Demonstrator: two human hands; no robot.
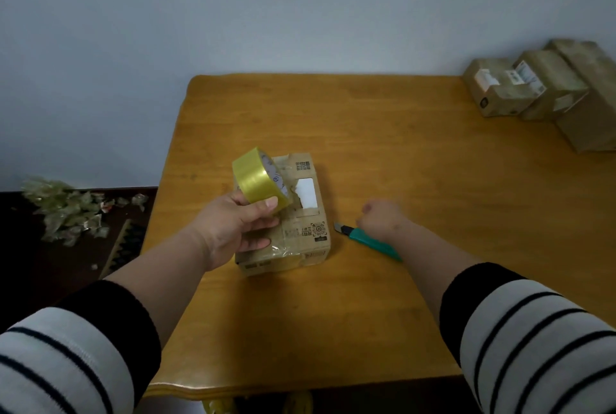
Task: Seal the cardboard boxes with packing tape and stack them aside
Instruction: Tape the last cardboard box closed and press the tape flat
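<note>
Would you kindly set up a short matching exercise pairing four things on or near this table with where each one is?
Things:
1. tape roll
2. utility knife
3. cardboard box
4. sealed boxes

Places:
A. far right corner of the table
B. held in the left hand
C. middle of the table
D. lying beside the right hand

Pairs: 1-B, 2-D, 3-C, 4-A

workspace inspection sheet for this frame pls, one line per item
Surface: yellow-brown wooden table, mostly bare.
Job's things: small brown cardboard box at centre, clear tape on its near edge; yellow packing tape roll; three brown cardboard boxes at far right.
Clutter: teal utility knife right of the box.
Grippers: left hand grips the roll over the box; right hand blurred, over the knife.
Cables: nothing seen.
Surroundings: pale wall; crumpled tape scraps on dark floor, left.
</note>
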